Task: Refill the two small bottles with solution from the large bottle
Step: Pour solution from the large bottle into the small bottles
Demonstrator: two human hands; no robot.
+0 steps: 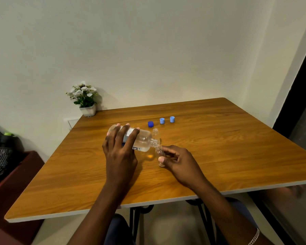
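My left hand (pixel 119 147) grips the large clear bottle (pixel 142 139), tipped almost flat with its open neck pointing right and down. The neck meets the mouth of a small clear bottle (pixel 159 153), which stands on the wooden table (pixel 237 147) in my right hand (pixel 179 160). The second small bottle (pixel 155 132) stands uncapped just behind the large bottle's neck. Clear liquid lies low in the large bottle. Behind lie a dark blue cap (pixel 150 124) and two light blue caps (pixel 162 120) (pixel 172 119).
A small white pot of white flowers (pixel 84 99) stands at the table's far left corner by the wall. Dark clothing and a reddish box (pixel 16 174) lie left of the table. The near table edge runs just in front of my forearms.
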